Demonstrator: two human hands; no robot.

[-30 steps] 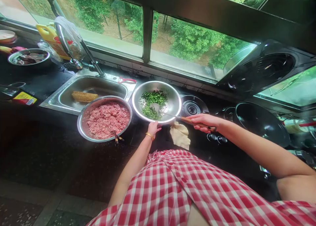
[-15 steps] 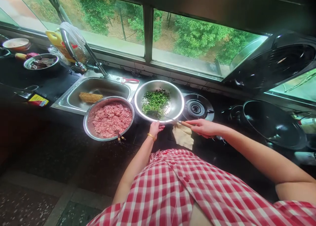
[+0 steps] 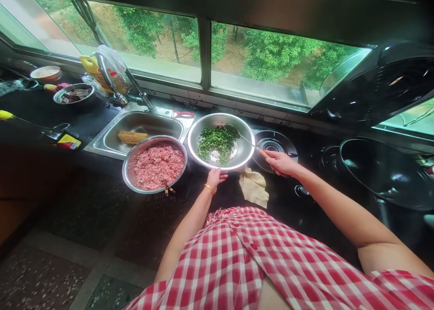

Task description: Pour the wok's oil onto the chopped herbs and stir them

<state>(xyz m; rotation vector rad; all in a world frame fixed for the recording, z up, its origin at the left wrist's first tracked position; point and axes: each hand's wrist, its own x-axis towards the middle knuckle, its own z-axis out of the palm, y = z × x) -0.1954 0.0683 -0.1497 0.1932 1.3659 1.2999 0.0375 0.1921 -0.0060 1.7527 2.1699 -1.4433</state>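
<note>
My right hand (image 3: 281,162) is closed round the wooden handle of a long metal spatula (image 3: 249,140). The spatula's head lies among chopped greens (image 3: 212,143) at the far right inside a wide metal bowl (image 3: 250,152), partly hidden by them. At the near rim of that bowl, my left hand (image 3: 216,180) grips its edge, thumb against the rim and fingers beneath. Left of it stands a second metal bowl (image 3: 126,176) full of minced meat (image 3: 159,165). Chopstick-like sticks (image 3: 166,188) poke over its near rim.
Behind the meat bowl is a sink (image 3: 101,143) holding a brown, rough cylinder (image 3: 132,137), under a faucet (image 3: 106,72). A beige cloth (image 3: 253,188) lies near my right hand. To the right are a gas burner (image 3: 271,145) and a black wok (image 3: 379,165).
The spatula's head has moved from the near left of the greens to the far right, baring some of the bowl's bottom. My left hand stays at the rim; the view has shifted slightly.
</note>
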